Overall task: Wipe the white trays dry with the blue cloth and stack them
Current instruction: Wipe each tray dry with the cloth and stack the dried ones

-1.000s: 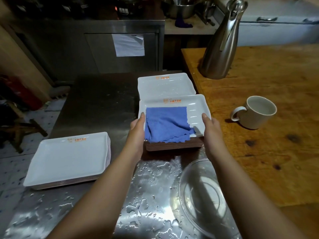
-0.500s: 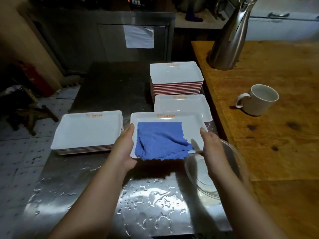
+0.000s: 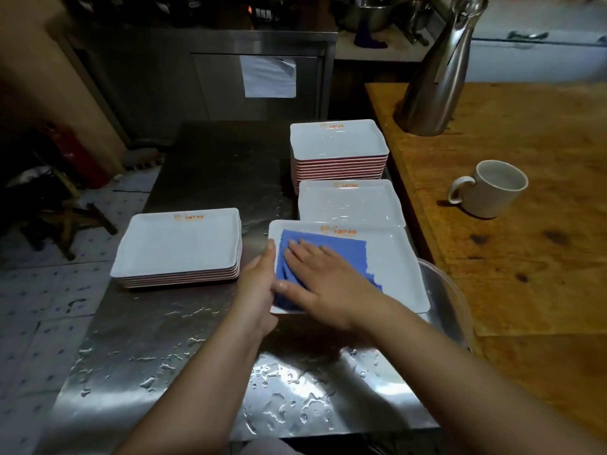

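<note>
The steel counter [image 3: 203, 323] at lower centre is shiny metal beaded with water. The white trays [image 3: 177, 244] look smooth and glossy, their stacked edges reddish. The blue cloth [image 3: 345, 257] is soft, matt fabric. At right, the wooden table [image 3: 525, 257] is worn and stained; the jug [image 3: 437, 70] is brushed metal, the mug [image 3: 492, 188] matt ceramic.

A white rectangular tray [image 3: 394, 267] with an orange logo sits level at the front, the crumpled blue cloth [image 3: 341, 251] spread over its left half. Three stacks of matching trays stand nearby: a low one at left [image 3: 179, 244], a low one just behind [image 3: 349, 201], and a tall one farthest back [image 3: 338, 139].
</note>
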